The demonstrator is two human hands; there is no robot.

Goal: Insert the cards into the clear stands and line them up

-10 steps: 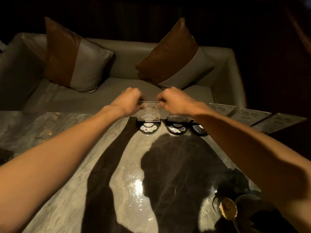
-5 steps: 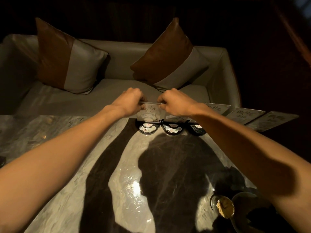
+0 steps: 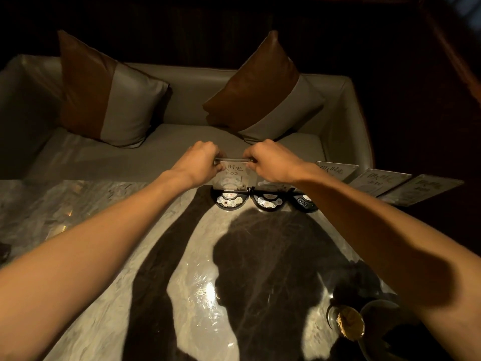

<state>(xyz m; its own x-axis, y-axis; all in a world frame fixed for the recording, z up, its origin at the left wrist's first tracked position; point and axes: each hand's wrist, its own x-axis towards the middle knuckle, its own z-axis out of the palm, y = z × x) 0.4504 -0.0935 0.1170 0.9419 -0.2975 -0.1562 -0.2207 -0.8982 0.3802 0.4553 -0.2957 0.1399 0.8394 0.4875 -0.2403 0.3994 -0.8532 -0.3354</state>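
Observation:
A clear stand with a printed card inside stands upright on a black half-round base at the far edge of the marble table. My left hand pinches its top left corner and my right hand pinches its top right corner. Two more black bases sit in a row to its right, partly hidden by my right forearm. Three clear stands holding cards lie tilted further right.
A grey sofa with two brown-and-grey cushions stands behind the table. A small dish with a golden thing in it sits at the near right. The room around is dark.
Both hands stay on the top of the stand over the left base; the stand sits slightly lower. The view has shifted a little.

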